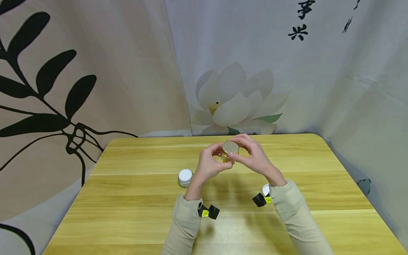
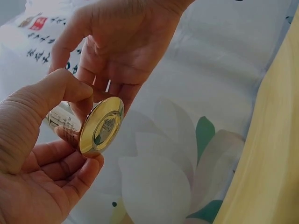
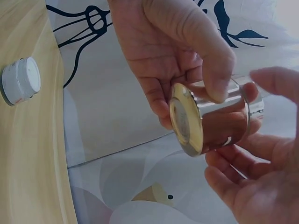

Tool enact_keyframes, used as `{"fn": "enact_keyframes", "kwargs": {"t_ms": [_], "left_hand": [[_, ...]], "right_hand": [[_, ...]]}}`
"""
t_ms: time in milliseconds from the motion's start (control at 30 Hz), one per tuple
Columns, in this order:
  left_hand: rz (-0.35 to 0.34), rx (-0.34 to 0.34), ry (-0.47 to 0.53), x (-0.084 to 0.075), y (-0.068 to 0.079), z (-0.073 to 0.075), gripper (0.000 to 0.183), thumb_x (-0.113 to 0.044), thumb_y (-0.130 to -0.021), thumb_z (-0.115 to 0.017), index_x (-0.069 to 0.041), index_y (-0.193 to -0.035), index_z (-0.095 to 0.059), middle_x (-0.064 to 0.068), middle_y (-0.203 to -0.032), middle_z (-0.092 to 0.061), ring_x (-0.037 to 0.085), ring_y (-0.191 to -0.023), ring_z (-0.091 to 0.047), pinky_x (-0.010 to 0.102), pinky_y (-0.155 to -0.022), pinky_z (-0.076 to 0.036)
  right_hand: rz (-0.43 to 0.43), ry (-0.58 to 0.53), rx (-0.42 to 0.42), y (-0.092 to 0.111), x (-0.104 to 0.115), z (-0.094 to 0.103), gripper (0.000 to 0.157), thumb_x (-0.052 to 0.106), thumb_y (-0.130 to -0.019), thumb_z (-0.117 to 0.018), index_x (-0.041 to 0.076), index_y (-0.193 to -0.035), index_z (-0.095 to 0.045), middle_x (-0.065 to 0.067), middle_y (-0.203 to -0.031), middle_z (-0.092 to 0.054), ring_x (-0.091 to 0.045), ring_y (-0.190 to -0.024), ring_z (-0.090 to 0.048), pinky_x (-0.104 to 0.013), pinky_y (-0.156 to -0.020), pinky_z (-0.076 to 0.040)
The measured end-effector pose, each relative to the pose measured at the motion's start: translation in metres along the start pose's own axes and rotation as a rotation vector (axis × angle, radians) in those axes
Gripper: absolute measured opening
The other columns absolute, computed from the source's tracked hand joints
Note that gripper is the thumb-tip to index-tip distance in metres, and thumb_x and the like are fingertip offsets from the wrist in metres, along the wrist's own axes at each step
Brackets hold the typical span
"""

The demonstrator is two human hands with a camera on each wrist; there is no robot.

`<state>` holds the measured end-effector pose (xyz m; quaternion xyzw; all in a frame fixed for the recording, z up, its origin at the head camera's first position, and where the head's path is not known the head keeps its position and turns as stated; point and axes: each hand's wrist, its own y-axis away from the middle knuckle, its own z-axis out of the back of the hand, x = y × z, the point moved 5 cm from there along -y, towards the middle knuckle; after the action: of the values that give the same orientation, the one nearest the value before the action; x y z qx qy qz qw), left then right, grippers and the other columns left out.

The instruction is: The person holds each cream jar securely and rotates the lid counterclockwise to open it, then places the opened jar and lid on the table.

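Both hands hold a shiny gold jar (image 1: 230, 148) above the far half of the table. My left hand (image 1: 210, 162) grips its body close to the flared base, the thumb along the side. At the lid end, my right hand (image 1: 253, 156) curls its thumb and fingers round the rim. The left wrist view shows the jar's gold round base (image 2: 102, 127) with an embossed centre. In the right wrist view the mirror-like side of the gold jar (image 3: 224, 116) reflects the fingers, and a seam runs near the lid end.
A small white-lidded jar (image 1: 185, 177) stands on the wooden table (image 1: 134, 212) left of my left wrist. Another white round thing (image 1: 266, 189) is partly hidden by the right sleeve (image 1: 293, 205). Printed curtains (image 1: 127, 71) hang behind the table's far edge.
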<state>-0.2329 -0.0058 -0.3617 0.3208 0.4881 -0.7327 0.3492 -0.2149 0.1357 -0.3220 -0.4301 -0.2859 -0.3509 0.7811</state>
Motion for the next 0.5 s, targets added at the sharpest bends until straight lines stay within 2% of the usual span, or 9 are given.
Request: {"fn": "enact_keyframes", "kwargs": {"t_ms": [133, 267, 367, 500], "left_hand": [[0.002, -0.001, -0.012, -0.001, 0.000, 0.000, 0.042, -0.005, -0.066, -0.079, 0.001, -0.106, -0.066, 0.008, -0.084, -0.064, 0.018, -0.078, -0.057, 0.027, -0.073, -0.049], [0.012, -0.003, -0.004, -0.001, 0.000, 0.001, 0.042, -0.004, -0.066, -0.079, 0.001, -0.105, -0.066, 0.009, -0.084, -0.063, 0.018, -0.078, -0.056, 0.026, -0.072, -0.048], [0.015, -0.005, 0.004, 0.000, 0.000, 0.001, 0.041, -0.005, -0.066, -0.079, 0.000, -0.105, -0.067, 0.010, -0.084, -0.064, 0.020, -0.078, -0.056, 0.026, -0.072, -0.048], [0.012, -0.007, 0.001, 0.000, 0.000, 0.002, 0.041, -0.005, -0.067, -0.080, -0.001, -0.106, -0.067, 0.010, -0.085, -0.065, 0.023, -0.079, -0.058, 0.029, -0.073, -0.049]], "right_hand": [[-0.019, -0.014, 0.002, 0.000, -0.019, -0.001, 0.045, -0.002, -0.082, -0.067, -0.005, -0.124, -0.052, -0.018, -0.120, -0.051, -0.027, -0.111, -0.050, -0.044, -0.100, -0.038], [-0.049, -0.051, -0.031, 0.000, -0.026, -0.002, 0.040, 0.006, -0.079, -0.073, -0.001, -0.113, -0.053, -0.015, -0.113, -0.053, -0.025, -0.107, -0.050, -0.043, -0.100, -0.038], [-0.039, -0.068, -0.036, 0.000, -0.026, -0.002, 0.033, 0.003, -0.079, -0.073, 0.000, -0.108, -0.057, -0.011, -0.111, -0.053, -0.021, -0.104, -0.050, -0.037, -0.100, -0.040], [0.001, -0.059, -0.009, 0.000, -0.025, -0.002, 0.036, 0.000, -0.082, -0.069, 0.000, -0.117, -0.059, -0.011, -0.116, -0.053, -0.021, -0.107, -0.051, -0.029, -0.098, -0.041]]}}
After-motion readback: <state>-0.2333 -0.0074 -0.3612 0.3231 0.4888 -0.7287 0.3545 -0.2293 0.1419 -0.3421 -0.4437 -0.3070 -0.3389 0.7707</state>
